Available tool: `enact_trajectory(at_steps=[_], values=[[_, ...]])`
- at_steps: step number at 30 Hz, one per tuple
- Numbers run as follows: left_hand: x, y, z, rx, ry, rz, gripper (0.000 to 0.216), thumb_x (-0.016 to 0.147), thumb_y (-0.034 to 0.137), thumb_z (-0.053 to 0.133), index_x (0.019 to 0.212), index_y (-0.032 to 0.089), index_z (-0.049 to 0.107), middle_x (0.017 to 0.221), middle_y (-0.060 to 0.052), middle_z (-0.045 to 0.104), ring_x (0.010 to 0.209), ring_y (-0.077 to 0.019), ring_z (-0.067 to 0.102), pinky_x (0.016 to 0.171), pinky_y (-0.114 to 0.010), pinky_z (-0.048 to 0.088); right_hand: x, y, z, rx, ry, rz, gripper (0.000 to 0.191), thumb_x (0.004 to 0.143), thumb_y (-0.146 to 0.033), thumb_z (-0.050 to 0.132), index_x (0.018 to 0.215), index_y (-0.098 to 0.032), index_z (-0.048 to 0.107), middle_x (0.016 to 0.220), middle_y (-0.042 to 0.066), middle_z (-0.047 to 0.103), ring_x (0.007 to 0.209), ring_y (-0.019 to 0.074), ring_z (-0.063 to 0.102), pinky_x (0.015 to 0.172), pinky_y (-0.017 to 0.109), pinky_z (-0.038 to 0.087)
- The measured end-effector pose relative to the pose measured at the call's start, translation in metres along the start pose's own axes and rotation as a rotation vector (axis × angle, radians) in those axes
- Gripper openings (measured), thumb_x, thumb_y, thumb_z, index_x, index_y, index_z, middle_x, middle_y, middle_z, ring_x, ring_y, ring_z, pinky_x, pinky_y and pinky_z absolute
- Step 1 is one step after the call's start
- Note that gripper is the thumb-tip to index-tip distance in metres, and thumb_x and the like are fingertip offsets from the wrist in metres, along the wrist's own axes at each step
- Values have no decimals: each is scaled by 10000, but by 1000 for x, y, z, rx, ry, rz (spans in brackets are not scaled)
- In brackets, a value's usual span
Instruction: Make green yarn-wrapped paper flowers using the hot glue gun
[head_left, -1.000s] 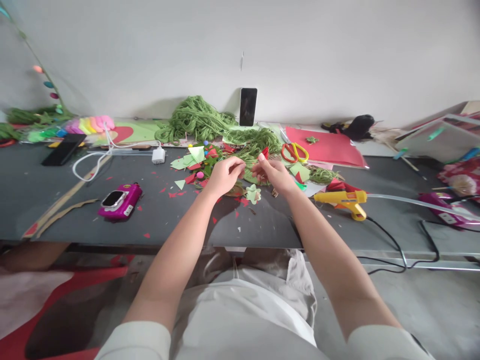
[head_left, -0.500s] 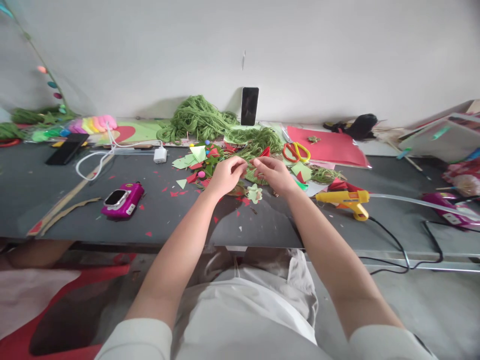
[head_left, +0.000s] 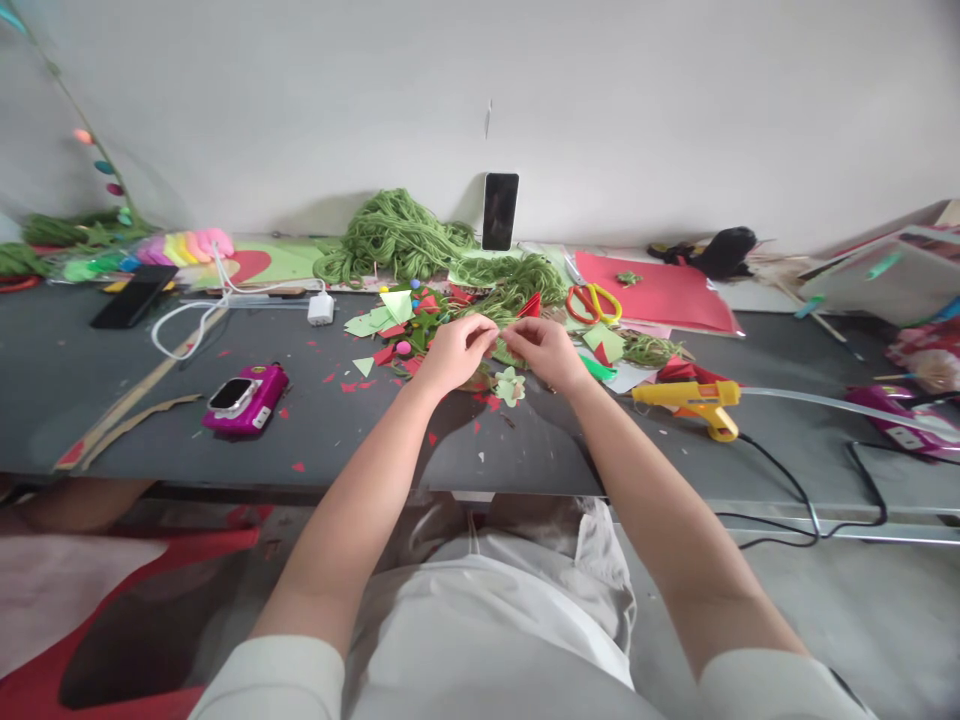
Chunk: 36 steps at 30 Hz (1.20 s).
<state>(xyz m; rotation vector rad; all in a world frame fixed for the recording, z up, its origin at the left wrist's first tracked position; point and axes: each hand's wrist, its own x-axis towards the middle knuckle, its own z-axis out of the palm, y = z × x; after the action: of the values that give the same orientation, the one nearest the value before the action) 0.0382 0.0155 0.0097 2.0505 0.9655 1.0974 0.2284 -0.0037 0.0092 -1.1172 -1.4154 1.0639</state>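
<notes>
My left hand [head_left: 452, 352] and my right hand [head_left: 546, 351] meet over the dark table [head_left: 112, 420], fingertips pinched together on a small green piece, likely yarn or paper; I cannot make it out exactly. A pale green paper flower [head_left: 509, 386] lies just below the hands. Green and red paper scraps [head_left: 390, 318] and a heap of green yarn [head_left: 394, 236] lie behind them.
A yellow glue gun [head_left: 694, 402] with its cable lies to the right. Red-handled scissors [head_left: 591, 303] rest on red paper [head_left: 660, 291]. A magenta gadget [head_left: 244, 398] and a white charger [head_left: 319, 309] lie to the left. A phone [head_left: 500, 211] leans on the wall.
Both hands have drawn closer together and shifted slightly away from me; the fingertips now nearly touch. Nothing else on the table has moved.
</notes>
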Motion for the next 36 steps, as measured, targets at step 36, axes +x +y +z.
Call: enact_trajectory(at_steps=[36], values=[[1, -1, -1, 22, 28, 33, 195, 995, 355, 582, 922, 202, 678, 784, -23, 691, 717, -168, 632, 719, -298, 507, 1, -2, 0, 126, -101, 206, 641, 661, -808, 808, 724, -180, 695, 626, 34, 627, 534, 116, 507, 484, 269, 405]])
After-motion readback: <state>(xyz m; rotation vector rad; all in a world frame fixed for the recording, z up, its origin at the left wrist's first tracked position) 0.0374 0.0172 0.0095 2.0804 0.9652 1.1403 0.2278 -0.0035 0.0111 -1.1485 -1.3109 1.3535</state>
